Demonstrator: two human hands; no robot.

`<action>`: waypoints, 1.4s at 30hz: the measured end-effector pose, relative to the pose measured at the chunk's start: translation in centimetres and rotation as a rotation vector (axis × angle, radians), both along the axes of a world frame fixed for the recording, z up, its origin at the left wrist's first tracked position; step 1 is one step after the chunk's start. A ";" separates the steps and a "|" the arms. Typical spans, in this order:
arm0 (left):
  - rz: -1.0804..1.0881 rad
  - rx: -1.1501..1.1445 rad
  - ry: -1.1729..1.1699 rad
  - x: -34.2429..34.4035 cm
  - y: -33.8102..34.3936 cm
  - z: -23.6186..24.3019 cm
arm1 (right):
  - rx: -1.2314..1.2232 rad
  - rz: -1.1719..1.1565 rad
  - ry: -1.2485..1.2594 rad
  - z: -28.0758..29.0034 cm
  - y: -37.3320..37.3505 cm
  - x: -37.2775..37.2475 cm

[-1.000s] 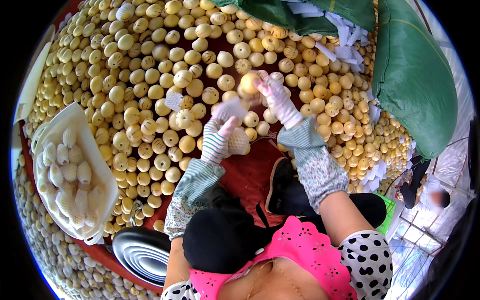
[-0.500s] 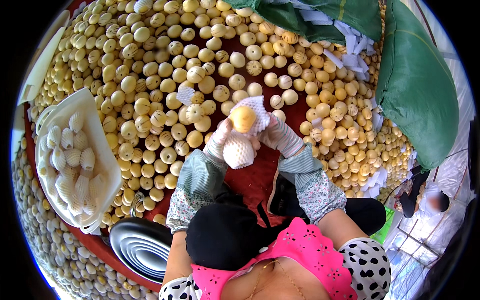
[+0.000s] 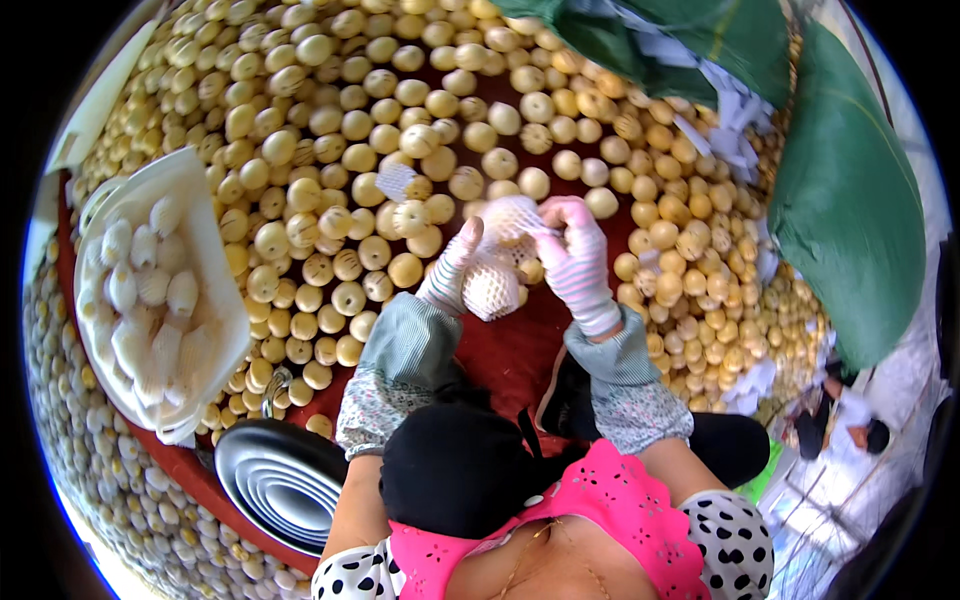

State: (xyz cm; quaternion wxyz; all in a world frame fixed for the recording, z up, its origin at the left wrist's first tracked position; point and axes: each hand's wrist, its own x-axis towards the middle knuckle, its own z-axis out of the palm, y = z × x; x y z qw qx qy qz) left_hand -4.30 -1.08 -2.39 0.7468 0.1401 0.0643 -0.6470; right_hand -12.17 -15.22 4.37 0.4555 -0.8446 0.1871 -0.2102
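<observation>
Two netted fruits (image 3: 491, 290): right fingers (image 3: 566, 212) pinch upper one's net (image 3: 511, 218), left fingers (image 3: 466, 240) cup lower.

Light is bright, diffuse; shadows soft. Sheeting (image 3: 905, 395) at right reads pale with glare. Far-left fruit (image 3: 150, 152) slightly blurred; right hand (image 3: 575, 258) soft-edged. Fisheye bends outer edges; black surround, blue fringe at left.

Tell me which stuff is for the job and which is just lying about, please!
Likely for the job:
upper foam net, pinched by the right hand
lower foam net, beside the left hand
loose yellow fruits
white basket

Likely just lying about:
green sack
white scraps
round black thing
</observation>
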 end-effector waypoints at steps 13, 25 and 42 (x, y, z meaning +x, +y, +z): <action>0.961 0.512 -0.694 14.5 8.3 5.6 | 0.007 0.249 0.229 0.8 0.7 1.1; 0.274 2.495 -1.823 26.2 39.1 15.8 | -0.186 0.486 0.292 -2.6 0.1 0.0; 1.352 1.151 -0.565 19.1 31.2 12.5 | -0.276 0.610 0.312 -2.3 2.2 1.4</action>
